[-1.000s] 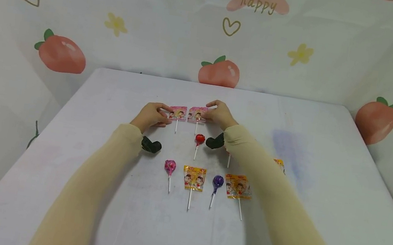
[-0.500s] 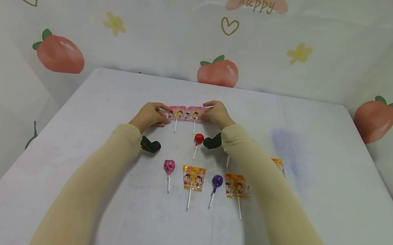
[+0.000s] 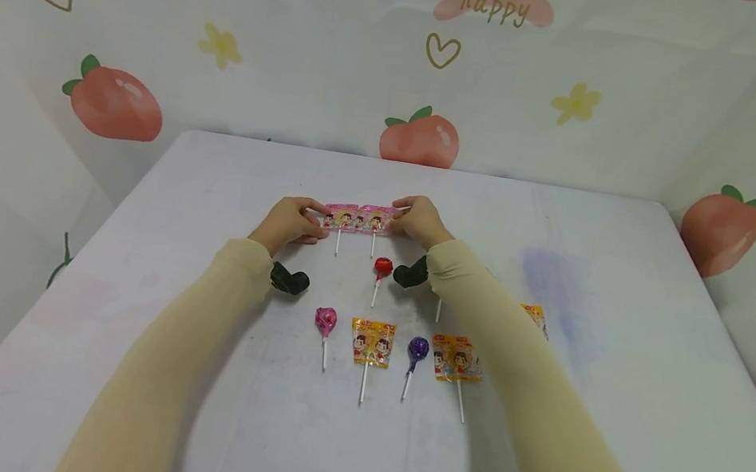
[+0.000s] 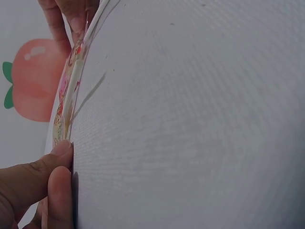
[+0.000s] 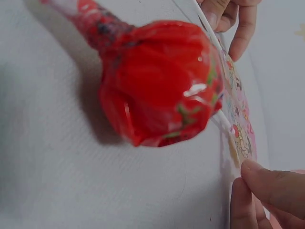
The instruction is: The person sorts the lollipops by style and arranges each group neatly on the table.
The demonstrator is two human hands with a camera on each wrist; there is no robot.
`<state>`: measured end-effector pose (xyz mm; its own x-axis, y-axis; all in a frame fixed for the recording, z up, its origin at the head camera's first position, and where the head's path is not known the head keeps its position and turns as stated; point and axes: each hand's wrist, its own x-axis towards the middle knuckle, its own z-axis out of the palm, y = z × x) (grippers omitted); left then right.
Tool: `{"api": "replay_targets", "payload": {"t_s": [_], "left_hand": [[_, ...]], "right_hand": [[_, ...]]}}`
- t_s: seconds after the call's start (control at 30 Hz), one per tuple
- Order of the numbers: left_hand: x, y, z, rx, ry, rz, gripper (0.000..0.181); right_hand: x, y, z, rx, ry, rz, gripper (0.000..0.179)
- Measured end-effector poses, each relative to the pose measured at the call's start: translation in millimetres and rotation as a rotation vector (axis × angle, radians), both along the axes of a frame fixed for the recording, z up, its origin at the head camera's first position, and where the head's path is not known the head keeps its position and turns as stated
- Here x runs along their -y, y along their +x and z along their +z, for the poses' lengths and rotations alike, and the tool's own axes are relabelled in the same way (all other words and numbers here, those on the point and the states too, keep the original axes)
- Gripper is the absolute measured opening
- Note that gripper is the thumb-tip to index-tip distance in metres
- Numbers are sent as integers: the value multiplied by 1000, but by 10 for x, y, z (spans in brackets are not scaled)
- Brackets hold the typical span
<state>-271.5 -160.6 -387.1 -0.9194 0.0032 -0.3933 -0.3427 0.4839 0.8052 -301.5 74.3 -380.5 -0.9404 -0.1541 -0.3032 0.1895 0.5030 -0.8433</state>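
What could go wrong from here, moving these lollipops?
1. The left pink packet and right pink packet appear to meet edge to edge; squeezing inward might buckle them.
2. The red lollipop lies close to the right grip and could get knocked.
3. The right sleeve partly hides the rightmost orange packet, which it might drag unnoticed.

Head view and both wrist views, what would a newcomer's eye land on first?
Most likely the red lollipop, huge in the upper middle of the right wrist view. In the head view, two pink-wrapped lollipops stand out, side by side toward the far side of the table, between the left hand and the right hand. Behind them is a printed peach on the backdrop.
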Motion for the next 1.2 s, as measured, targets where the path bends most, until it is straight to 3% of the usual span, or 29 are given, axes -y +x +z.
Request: {"api": "replay_targets", "payload": {"t_s": [0.43,1.07,1.2], "left_hand": [[14,-3,-17,5,17,11,47],[3,-18,-10,22,15,24,47],[-3,-15,-4,20,19,23,47]], "right_hand": [[13,7,27,0,58,16,48],[8,19,27,12,47,10,47],[-16,20,30,13,45,40,47]]}}
